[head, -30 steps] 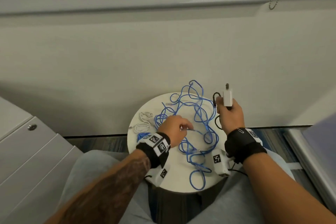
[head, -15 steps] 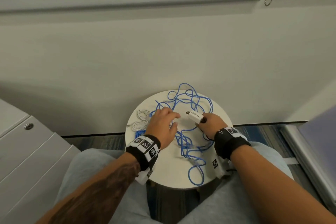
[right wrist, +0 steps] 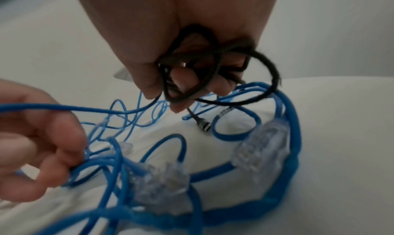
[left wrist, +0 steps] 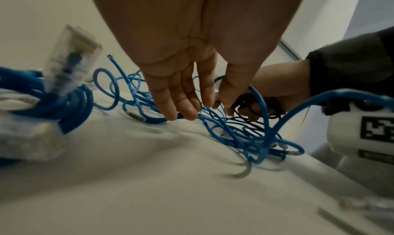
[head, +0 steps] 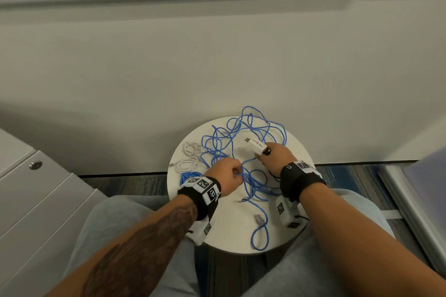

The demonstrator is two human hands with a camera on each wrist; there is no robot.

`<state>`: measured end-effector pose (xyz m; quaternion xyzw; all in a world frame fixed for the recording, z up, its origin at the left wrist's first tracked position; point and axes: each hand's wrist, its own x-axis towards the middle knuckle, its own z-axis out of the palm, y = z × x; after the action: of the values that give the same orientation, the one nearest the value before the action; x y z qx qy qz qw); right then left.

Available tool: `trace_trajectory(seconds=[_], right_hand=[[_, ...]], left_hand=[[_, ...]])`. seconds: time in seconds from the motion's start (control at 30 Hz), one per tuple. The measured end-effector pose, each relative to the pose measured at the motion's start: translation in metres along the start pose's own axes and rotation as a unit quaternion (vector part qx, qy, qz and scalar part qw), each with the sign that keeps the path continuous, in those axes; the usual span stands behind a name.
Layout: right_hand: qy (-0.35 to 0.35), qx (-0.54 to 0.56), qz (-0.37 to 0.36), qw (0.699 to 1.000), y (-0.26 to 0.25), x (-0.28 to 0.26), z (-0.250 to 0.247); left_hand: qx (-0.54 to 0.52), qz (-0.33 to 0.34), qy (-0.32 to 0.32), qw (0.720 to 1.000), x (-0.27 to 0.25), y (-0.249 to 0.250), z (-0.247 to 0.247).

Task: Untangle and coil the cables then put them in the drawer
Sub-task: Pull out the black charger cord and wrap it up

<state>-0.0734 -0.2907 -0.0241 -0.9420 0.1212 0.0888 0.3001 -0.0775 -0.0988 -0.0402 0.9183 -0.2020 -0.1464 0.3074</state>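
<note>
On the round white table (head: 231,229) the tangled blue cables (head: 243,142) lie from centre to 12 o'clock. The left hand (head: 225,173) pinches a blue strand. The right hand (head: 277,159) at 2 o'clock has fingers curled round the white charger (head: 257,145) and black cable (right wrist: 192,70). Coiled white cables (head: 188,159) sit at 10 o'clock. The drawer cabinet (head: 36,200) at 9 o'clock is closed

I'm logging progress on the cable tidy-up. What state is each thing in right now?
blue cables: tangled, loose on the round table.
black cable: bunched in loops, held in the right hand.
white charger: gripped in the right hand.
left hand: pinching a blue strand.
white cables: coiled, lying on the table.
blue coil: already wound.
drawer: closed.
</note>
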Motion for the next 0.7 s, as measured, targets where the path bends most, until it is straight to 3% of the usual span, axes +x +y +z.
trace_trajectory(seconds=[0.2, 0.4, 0.47, 0.53, 0.6, 0.7], right_hand=[[0.086, 0.025, -0.004, 0.996, -0.003, -0.015, -0.018], [0.170, -0.021, -0.080, 0.982, -0.024, -0.040, -0.036], [0.170, -0.055, -0.114, 0.977, -0.036, -0.049, -0.041], [0.147, -0.084, -0.142, 0.975, -0.048, -0.058, -0.046], [0.133, -0.115, -0.158, 0.972, -0.057, -0.064, -0.053], [0.101, -0.127, -0.172, 0.972, -0.066, -0.072, -0.069]], left_hand=[[-0.060, -0.029, 0.037, 0.997, 0.001, -0.006, -0.018], [-0.131, 0.061, 0.239, 0.960, -0.010, 0.029, -0.067], [-0.107, 0.115, 0.222, 0.962, -0.013, 0.046, -0.080], [-0.052, 0.148, 0.146, 0.977, -0.012, 0.058, -0.087], [-0.033, 0.136, 0.068, 0.988, -0.011, 0.063, -0.087], [-0.108, 0.104, 0.021, 0.988, -0.007, 0.057, -0.083]])
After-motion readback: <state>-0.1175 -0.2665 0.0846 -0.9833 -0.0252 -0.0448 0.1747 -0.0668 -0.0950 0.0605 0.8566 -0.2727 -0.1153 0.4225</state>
